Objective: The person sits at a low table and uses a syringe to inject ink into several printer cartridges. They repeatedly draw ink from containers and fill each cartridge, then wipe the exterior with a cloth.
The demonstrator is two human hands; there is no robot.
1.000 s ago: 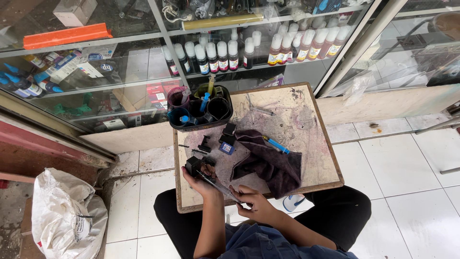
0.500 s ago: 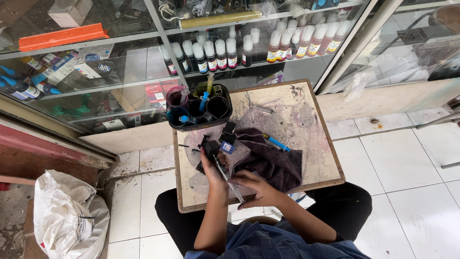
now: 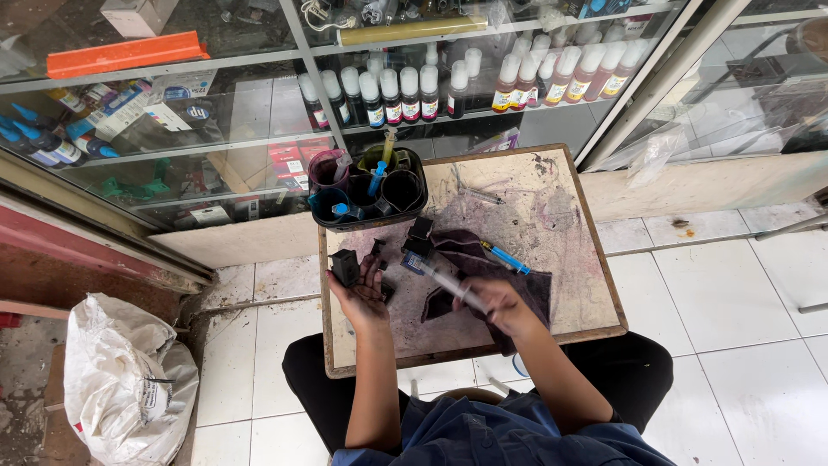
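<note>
My left hand (image 3: 362, 289) holds a small black ink cartridge (image 3: 346, 267) above the left side of the stained board table (image 3: 552, 250). My right hand (image 3: 498, 304) grips a clear syringe (image 3: 448, 285) that points up-left toward the cartridges. Two more black cartridges (image 3: 419, 237) stand on the table beside a dark stained cloth (image 3: 470, 259). A blue-tipped syringe (image 3: 505, 257) lies on the cloth to the right.
A black tray of ink cups (image 3: 369, 187) with syringes stands at the table's back left. Behind it is a glass cabinet with rows of ink bottles (image 3: 483, 82). A white sack (image 3: 125, 380) lies on the tiled floor at left.
My left hand has drawn back to the left with a cartridge. My right hand has lifted the syringe and swung it up toward the table's middle.
</note>
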